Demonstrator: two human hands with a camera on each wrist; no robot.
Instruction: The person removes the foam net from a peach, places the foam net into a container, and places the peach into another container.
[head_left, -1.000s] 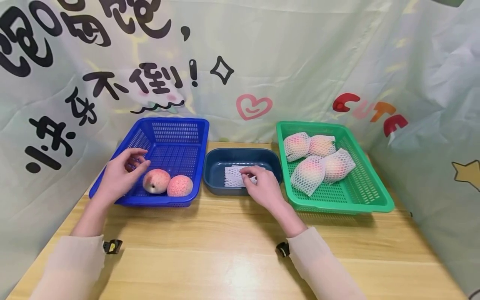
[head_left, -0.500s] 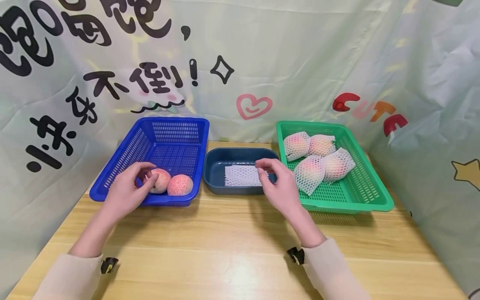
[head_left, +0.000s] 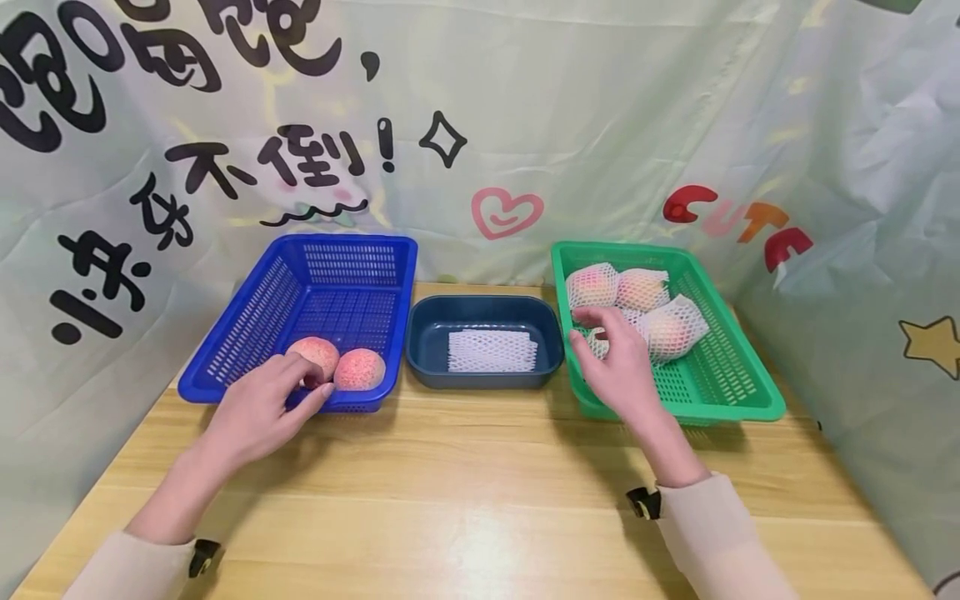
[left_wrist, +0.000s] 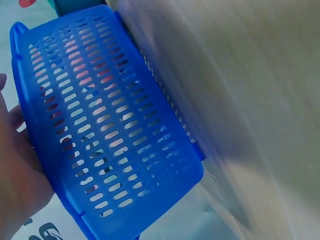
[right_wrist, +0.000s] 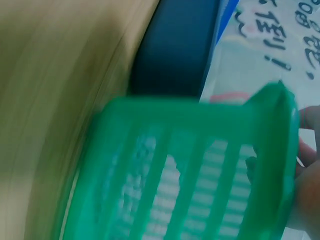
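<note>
In the head view, my left hand (head_left: pixel 258 408) bends its fingers over the front rim of the blue basket (head_left: pixel 197 385), right beside one of two pinkish peaches (head_left: pixel 312 352). The second bare peach (head_left: pixel 361 369) lies to its right. My right hand (head_left: pixel 621 362) hovers over the left side of the green basket (head_left: pixel 738 410), its fingers loosely bent around nothing visible. Beneath it, one netted peach is mostly hidden; others in white foam nets (head_left: pixel 675 329) lie around it. Through the left wrist camera, the basket wall (left_wrist: pixel 100 125) covers most of the fingers.
Between the baskets stands a dark blue oval dish (head_left: pixel 517 307) holding flat white foam nets (head_left: pixel 491 351). All three containers sit towards the back of a wooden table (head_left: pixel 465 492). A printed cloth (head_left: pixel 600 125) hangs behind them.
My right hand has moved right, from the foam nets in the dish to above the green basket. My left hand has come down and forward from inside the blue basket to its front rim.
</note>
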